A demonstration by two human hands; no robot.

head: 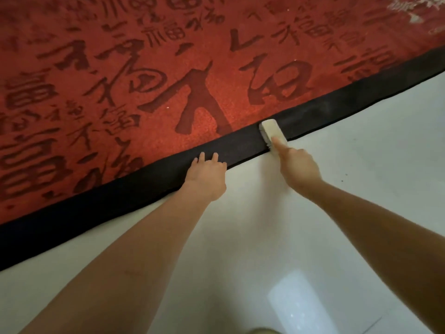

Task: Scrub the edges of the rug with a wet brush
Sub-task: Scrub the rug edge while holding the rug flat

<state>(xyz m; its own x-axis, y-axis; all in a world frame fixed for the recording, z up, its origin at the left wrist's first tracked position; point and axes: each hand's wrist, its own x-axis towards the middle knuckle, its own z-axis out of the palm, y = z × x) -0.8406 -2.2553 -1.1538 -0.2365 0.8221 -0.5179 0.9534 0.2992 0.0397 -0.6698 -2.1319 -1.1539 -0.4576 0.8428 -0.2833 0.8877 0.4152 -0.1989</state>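
The red rug (168, 75) lay flat on the white floor (349, 189), its black border (134, 189) running diagonally across the view. The right hand (298, 167) gripped a pale brush (273, 130), fingers curled round it, on the border's outer edge. The left hand (207, 174) pressed on the border just beside it, fingers nearly straight, holding nothing.

Bare floor (337, 165) beside rug (168, 68) border; nothing blocking hands.
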